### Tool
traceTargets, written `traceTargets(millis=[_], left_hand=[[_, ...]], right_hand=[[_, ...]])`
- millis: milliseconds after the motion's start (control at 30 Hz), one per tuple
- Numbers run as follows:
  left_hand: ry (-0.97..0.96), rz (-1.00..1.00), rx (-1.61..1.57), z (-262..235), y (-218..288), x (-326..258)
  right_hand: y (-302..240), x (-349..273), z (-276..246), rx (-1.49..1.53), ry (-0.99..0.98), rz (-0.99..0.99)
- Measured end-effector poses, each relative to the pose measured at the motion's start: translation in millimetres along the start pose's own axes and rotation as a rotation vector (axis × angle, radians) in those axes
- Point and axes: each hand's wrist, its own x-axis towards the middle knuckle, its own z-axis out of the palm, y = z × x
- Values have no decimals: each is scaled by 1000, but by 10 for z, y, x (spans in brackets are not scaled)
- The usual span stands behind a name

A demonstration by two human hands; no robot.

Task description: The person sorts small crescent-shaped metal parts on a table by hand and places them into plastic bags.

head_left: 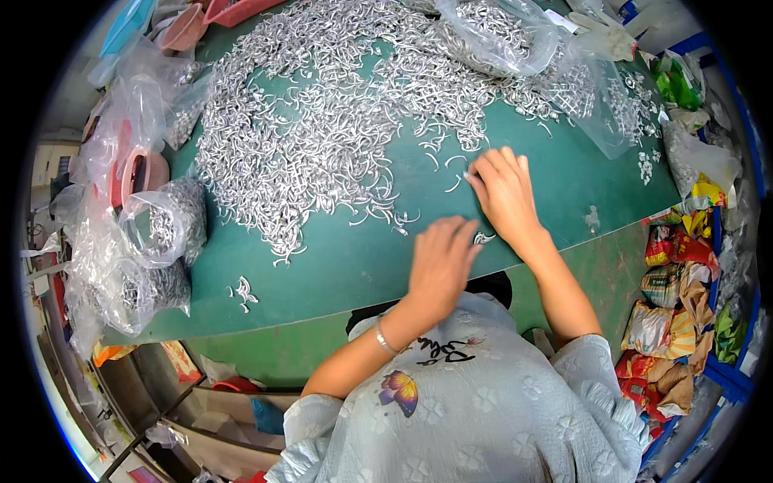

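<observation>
Small curved silver metal pieces (322,153) lie in a wide heap over the green table (354,266). My right hand (507,197) is at the heap's near right edge, fingers bent toward the thumb; a pale bit shows at the tips, too small to name. Just left of those fingertips lies a loose curved piece (455,183). Closer to my body, my left hand (441,262) hovers low over the table, its fingers curled and slightly blurred. Beside its fingertips is a small curved metal piece (483,238). Whatever the left fingers hold is hidden.
Clear plastic bags of metal pieces (165,225) stand along the left edge, near a pink basin (145,173). Another filled bag (503,36) lies at the back right. A few pieces (244,291) sit apart near the front edge. Printed sacks (664,326) fill shelving at right.
</observation>
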Motion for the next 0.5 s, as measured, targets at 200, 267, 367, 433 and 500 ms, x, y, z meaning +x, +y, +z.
traceTargets(millis=[200, 267, 367, 433, 500], left_hand=[[111, -136, 334, -458, -366, -129], [96, -163, 375, -519, -412, -142], [84, -168, 313, -505, -354, -73], [39, -106, 348, -471, -292, 27], [63, -164, 407, -450, -419, 18]], right_hand=[[-23, -331, -388, 405, -246, 11], [-22, -353, -392, 455, -225, 58], [-6, -418, -361, 415, -198, 91], [22, -453, -382, 447, -203, 108], [-86, -420, -497, 376, -158, 51]])
